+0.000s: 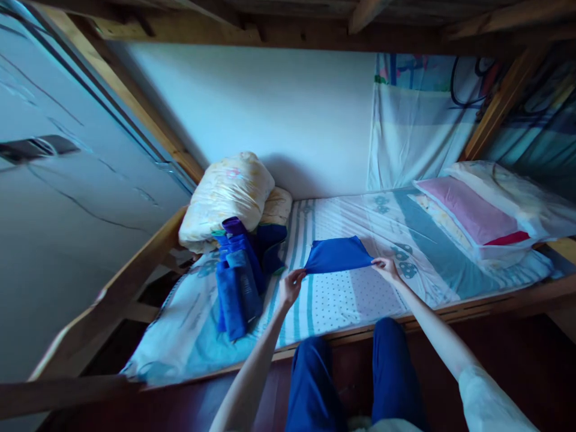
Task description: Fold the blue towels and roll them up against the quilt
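Observation:
A piece of plain blue cloth (pixel 338 254), perhaps a garment, is spread out over the middle of the bed. My left hand (pixel 292 287) pinches its near left corner between thumb and fingers. At the near right corner my right hand (pixel 386 268) has a similar pinch, and the near edge is stretched nearly straight between the two. What kind of garment it is, I cannot tell. To the left of my left hand lies a pile of folded blue clothes (pixel 238 288), with a dark purple roll on top.
A bundled cream quilt (pixel 229 195) sits at the bed's left end. Pillows and a folded pink cloth (pixel 472 210) lie at the right end. The wooden bed frame (pixel 450 312) runs along the near side, and upper bunk beams (pixel 288 36) hang overhead.

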Demonstrator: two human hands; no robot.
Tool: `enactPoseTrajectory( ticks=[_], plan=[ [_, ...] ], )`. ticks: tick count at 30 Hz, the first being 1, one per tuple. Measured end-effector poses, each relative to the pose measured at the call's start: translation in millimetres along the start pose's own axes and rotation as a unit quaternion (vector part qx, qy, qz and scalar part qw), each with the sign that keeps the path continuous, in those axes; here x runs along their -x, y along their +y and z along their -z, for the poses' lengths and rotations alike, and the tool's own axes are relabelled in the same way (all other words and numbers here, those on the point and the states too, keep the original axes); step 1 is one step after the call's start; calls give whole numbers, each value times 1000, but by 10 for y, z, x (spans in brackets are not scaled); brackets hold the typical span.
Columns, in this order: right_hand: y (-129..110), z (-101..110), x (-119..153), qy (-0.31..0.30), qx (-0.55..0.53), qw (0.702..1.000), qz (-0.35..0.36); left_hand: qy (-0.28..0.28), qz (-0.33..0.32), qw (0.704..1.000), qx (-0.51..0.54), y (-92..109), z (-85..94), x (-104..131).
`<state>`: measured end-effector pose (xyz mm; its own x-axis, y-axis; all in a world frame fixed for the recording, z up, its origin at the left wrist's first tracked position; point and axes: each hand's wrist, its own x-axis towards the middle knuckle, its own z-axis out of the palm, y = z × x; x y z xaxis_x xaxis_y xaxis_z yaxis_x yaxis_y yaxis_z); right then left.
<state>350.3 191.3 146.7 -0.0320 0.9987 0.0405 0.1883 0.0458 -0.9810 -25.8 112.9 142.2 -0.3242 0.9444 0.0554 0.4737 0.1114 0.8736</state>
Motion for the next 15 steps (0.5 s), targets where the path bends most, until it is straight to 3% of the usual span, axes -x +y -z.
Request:
enactPoseTrajectory(
  ticks=[4, 7, 11, 15],
  plan=[
    [613, -88, 388, -19, 52, 995, -82, -58, 78, 995, -35, -577, -296, 483],
    [1002, -145, 616, -39, 88, 981, -166, -97, 122, 985, -67, -890, -497, 762],
    [1315, -188, 778, -59, 83, 972, -212, -114, 152, 979, -76, -1115, -670, 931],
    [1402, -196, 823, -53, 71, 973, -213, -130, 193, 971, -55, -1208, -731, 965]
  ],
)
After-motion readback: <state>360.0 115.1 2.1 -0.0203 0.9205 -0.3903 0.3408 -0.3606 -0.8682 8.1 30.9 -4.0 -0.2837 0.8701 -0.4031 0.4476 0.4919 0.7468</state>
